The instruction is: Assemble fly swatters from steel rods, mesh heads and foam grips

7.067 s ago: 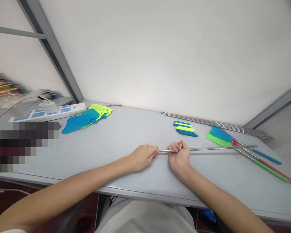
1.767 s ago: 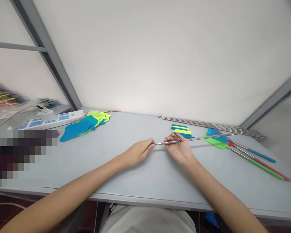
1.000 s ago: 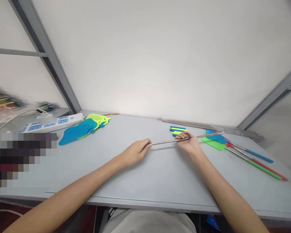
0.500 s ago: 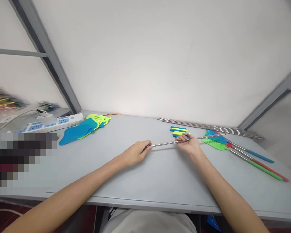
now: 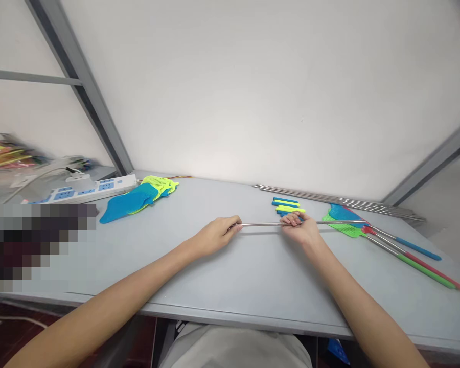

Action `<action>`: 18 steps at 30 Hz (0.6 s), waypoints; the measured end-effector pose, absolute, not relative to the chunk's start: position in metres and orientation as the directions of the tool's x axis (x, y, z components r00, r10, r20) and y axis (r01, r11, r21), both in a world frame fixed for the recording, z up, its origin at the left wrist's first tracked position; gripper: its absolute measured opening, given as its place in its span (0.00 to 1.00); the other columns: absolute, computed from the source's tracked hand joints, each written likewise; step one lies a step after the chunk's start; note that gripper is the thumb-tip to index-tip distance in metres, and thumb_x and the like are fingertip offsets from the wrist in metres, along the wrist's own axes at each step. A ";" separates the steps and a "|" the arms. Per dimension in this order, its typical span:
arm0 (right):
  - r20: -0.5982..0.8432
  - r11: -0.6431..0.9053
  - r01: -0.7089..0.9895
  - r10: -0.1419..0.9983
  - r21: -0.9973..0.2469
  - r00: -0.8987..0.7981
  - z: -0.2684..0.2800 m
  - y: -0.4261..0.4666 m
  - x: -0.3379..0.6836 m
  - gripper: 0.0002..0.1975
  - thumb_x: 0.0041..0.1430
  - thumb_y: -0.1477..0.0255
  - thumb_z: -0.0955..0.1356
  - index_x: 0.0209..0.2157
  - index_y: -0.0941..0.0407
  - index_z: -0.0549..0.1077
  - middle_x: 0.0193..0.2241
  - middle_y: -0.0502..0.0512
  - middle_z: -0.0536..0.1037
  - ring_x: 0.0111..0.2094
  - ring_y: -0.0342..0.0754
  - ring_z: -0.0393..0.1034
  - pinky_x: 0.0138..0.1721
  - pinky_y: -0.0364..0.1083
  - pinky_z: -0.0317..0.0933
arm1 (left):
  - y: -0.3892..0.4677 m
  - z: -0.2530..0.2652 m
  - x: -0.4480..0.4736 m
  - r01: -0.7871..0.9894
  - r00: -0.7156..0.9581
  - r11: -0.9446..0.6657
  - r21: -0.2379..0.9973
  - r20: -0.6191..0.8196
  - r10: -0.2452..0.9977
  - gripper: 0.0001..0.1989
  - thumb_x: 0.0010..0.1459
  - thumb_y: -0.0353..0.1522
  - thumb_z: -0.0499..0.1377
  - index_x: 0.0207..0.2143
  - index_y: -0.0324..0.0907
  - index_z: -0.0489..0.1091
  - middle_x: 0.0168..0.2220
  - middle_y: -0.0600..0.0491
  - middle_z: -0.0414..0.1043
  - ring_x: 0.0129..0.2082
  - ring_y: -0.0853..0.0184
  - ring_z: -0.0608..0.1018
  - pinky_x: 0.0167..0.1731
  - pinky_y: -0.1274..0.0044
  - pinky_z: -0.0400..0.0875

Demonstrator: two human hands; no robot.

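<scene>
A thin metal rod [image 5: 260,224] lies level across both my hands, a little above the table. My left hand [image 5: 218,235] is closed on its left end, thumb and fingers pinching it. Palm up, my right hand [image 5: 301,227] has its fingers curled round the rod's middle. The rod's right end passes over a blue fly swatter head [image 5: 345,213] and a green swatter head [image 5: 343,230]. Just behind my right hand are several blue and yellow handle sleeves [image 5: 287,205].
Loose blue swatter heads [image 5: 128,201] and yellow swatter heads [image 5: 157,182] are piled at left, beside a white power strip [image 5: 95,189]. Several metal rods [image 5: 341,202] lie along the wall. Finished-looking swatters with blue, red and green handles [image 5: 425,268] lie at right. A metal frame post [image 5: 88,87] stands left.
The rod has tipped from rising toward the right to nearly level, its right end coming lower. Both hands keep their hold; the view has shifted slightly.
</scene>
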State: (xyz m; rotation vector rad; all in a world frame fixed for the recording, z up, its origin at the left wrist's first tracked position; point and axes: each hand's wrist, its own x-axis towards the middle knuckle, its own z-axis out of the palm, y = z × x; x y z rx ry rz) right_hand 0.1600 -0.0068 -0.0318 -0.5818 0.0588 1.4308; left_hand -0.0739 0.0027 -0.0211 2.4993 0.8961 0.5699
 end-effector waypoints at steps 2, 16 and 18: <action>-0.372 0.032 -0.941 0.914 -0.336 0.164 -0.032 -0.008 0.159 0.08 0.45 0.80 0.53 0.16 0.56 0.47 0.09 0.42 0.45 0.10 0.36 0.40 0.13 0.38 0.44 | 0.004 -0.020 -0.074 0.496 0.703 -0.702 0.511 0.238 0.670 0.13 0.57 0.36 0.39 0.31 0.42 0.59 0.24 0.57 0.62 0.24 0.72 0.65 0.25 0.81 0.57; -0.340 0.141 -0.944 0.908 -0.300 0.243 -0.035 -0.016 0.148 0.10 0.48 0.76 0.52 0.16 0.57 0.44 0.09 0.42 0.42 0.10 0.37 0.39 0.12 0.39 0.43 | 0.008 -0.018 -0.076 0.521 0.687 -0.696 0.495 0.240 0.685 0.14 0.57 0.37 0.39 0.30 0.42 0.60 0.24 0.57 0.62 0.24 0.72 0.65 0.25 0.81 0.56; -0.341 0.144 -0.945 0.908 -0.294 0.245 -0.035 -0.016 0.147 0.10 0.48 0.76 0.52 0.16 0.57 0.45 0.09 0.42 0.42 0.10 0.37 0.38 0.13 0.39 0.43 | 0.008 -0.018 -0.077 0.535 0.694 -0.699 0.474 0.224 0.684 0.14 0.57 0.38 0.38 0.28 0.42 0.59 0.22 0.57 0.60 0.23 0.72 0.64 0.24 0.81 0.56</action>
